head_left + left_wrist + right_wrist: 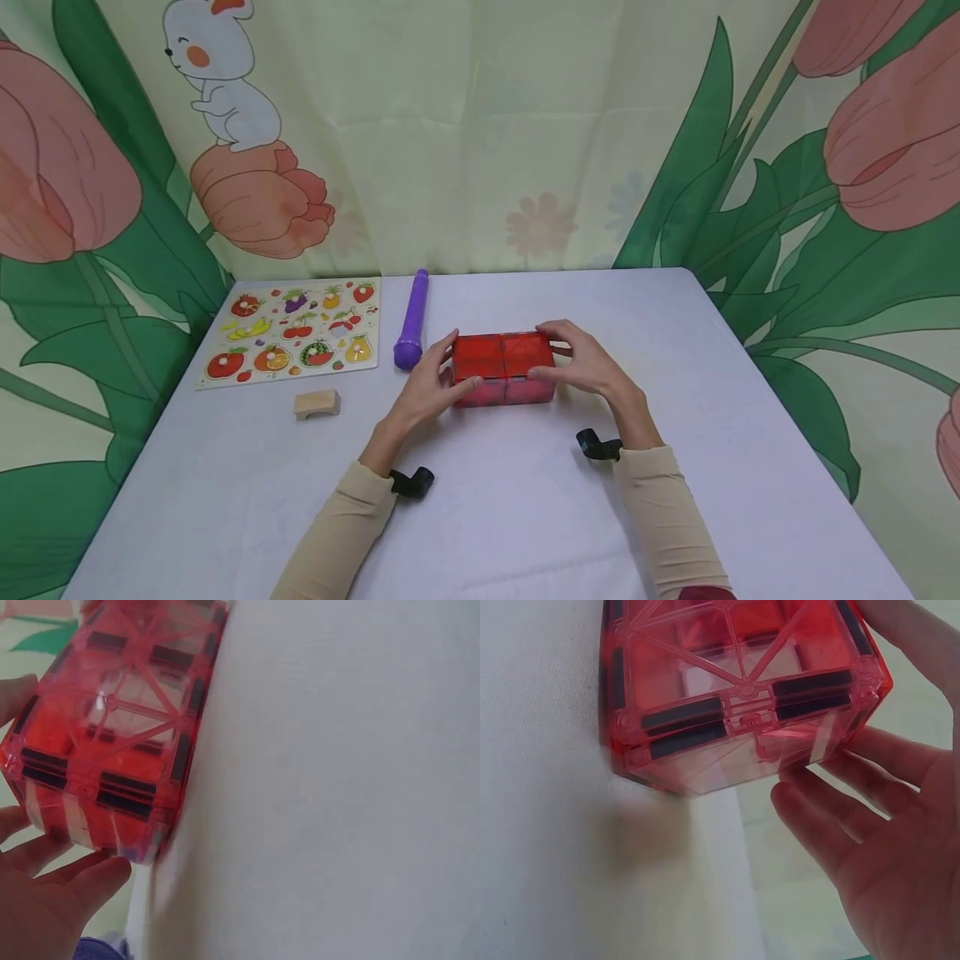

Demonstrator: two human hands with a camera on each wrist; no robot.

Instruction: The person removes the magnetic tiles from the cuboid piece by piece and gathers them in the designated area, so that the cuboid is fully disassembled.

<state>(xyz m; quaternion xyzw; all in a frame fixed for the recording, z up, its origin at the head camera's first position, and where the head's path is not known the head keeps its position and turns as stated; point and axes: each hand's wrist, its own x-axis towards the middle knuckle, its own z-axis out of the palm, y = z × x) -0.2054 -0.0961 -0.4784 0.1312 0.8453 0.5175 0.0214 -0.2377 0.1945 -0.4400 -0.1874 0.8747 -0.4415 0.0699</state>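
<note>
A box of see-through red magnetic tiles point(491, 357) stands on the white table between both hands. Its dark magnet strips and braced panels show up close in the left wrist view point(112, 712) and the right wrist view. My left hand point(425, 385) holds the box's left end, thumb by the front and fingers along the side and upper corner. At the opposite end my right hand point(588, 364) grips it, the thumb on the front top edge and the fingers towards the back corner. The box's underside is hidden.
Left of the box lie a purple toy microphone point(412, 321), a fruit picture board point(288, 333) and a small wooden arch block point(317, 404). The white table point(517, 533) meets a printed curtain point(450, 167) at its back edge.
</note>
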